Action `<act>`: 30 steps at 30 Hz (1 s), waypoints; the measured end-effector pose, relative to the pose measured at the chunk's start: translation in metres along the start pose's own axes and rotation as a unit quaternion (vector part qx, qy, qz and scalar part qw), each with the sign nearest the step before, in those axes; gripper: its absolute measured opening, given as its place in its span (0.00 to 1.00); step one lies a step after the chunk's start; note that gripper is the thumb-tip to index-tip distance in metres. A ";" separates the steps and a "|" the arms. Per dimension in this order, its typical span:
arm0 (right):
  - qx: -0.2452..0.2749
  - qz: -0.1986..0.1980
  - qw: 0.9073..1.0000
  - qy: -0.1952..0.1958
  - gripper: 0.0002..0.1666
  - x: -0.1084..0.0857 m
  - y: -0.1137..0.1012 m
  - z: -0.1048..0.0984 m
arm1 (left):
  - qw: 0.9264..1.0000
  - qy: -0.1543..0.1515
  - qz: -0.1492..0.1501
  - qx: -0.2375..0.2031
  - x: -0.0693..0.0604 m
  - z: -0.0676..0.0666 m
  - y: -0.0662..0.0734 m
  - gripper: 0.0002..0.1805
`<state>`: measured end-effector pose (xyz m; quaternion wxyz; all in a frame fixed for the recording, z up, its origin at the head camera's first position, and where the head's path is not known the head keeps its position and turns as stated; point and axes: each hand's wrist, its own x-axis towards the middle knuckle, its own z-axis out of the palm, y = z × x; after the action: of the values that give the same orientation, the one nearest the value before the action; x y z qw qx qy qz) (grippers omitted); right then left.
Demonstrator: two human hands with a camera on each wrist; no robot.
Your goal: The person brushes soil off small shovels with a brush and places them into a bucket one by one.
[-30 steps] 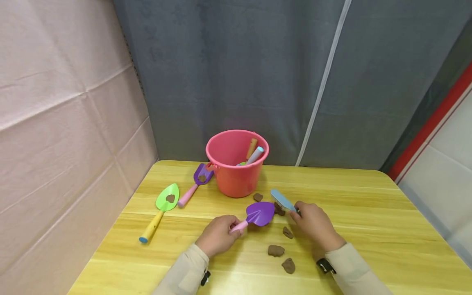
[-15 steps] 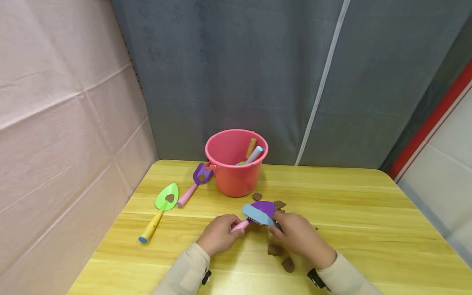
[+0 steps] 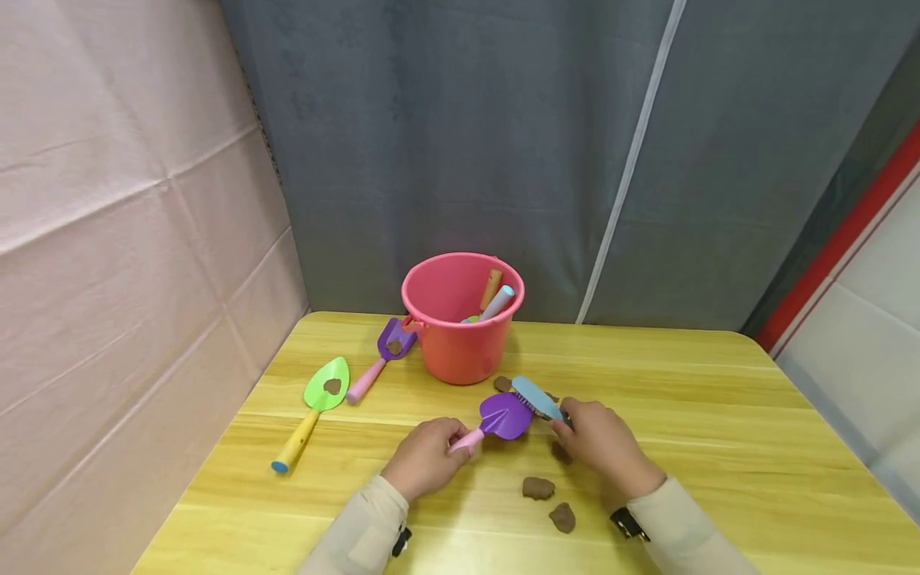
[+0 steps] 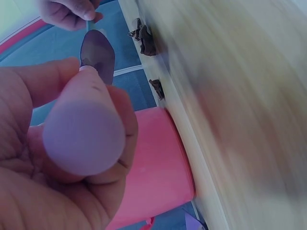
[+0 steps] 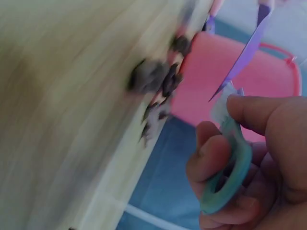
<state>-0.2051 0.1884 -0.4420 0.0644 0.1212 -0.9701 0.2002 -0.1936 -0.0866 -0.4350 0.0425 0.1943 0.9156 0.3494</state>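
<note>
My left hand (image 3: 429,457) grips the pink handle of a toy trowel, its purple blade (image 3: 506,417) held over the table with nothing visible on top. In my right hand (image 3: 604,446) is a light blue brush (image 3: 537,397), bristles facing down at the blade's right edge; whether they touch it I cannot tell. The right wrist view shows the brush's looped handle end (image 5: 230,184) within the curled fingers. Brown clay-like lumps lie around: one (image 3: 502,384) by the bucket, others (image 3: 538,488) (image 3: 563,517) nearer me. Some are partly hidden behind the brush and right hand.
A red bucket (image 3: 463,351) with several tool handles inside stands at the back. Left of it lie a purple scoop (image 3: 368,379) and a green trowel (image 3: 325,390) with yellow handle, each bearing a brown lump. A grey curtain (image 3: 460,144) hangs behind the wooden table (image 3: 690,383).
The brush swept left across the purple blade, then came back right to the blade's edge with my right hand. My left hand and its trowel have stayed nearly still.
</note>
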 end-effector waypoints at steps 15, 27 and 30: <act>0.038 -0.091 0.995 0.013 0.11 -0.004 -0.019 0.001 | 1.000 -0.005 0.005 -0.015 -0.002 0.001 0.001 0.06; 0.016 -0.048 0.999 0.014 0.09 0.001 -0.012 0.006 | 1.000 -0.004 -0.003 -0.016 -0.002 0.000 0.000 0.05; 0.028 -0.018 0.999 0.011 0.09 0.005 0.002 0.006 | 1.000 -0.004 -0.008 -0.016 -0.002 0.000 -0.001 0.05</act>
<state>-0.2105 0.1863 -0.4474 0.0758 0.1385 -0.9609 0.2276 -0.1920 -0.0879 -0.4358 0.0520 0.1882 0.9113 0.3626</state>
